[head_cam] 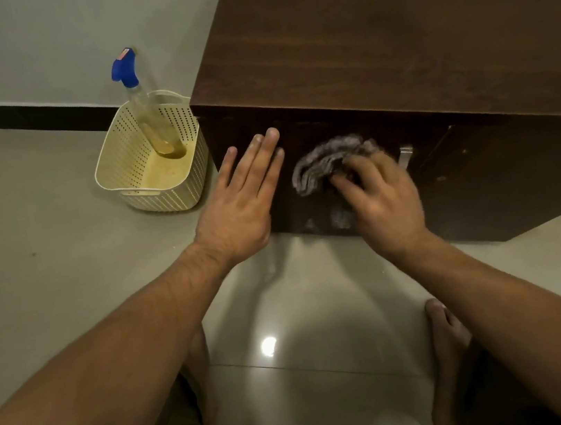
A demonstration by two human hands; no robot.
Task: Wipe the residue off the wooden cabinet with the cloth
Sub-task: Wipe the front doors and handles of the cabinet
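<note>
A low dark wooden cabinet stands against the wall on a glossy tiled floor. My right hand presses a bunched grey cloth against the cabinet's left door front. Whitish residue smears the door near its bottom edge, just below the cloth. My left hand lies flat with fingers spread against the door's left edge, holding nothing. A metal handle shows just right of my right hand.
A cream perforated plastic basket sits on the floor left of the cabinet, with a clear spray bottle with a blue trigger head leaning inside it. My bare feet rest on the tiles below my arms.
</note>
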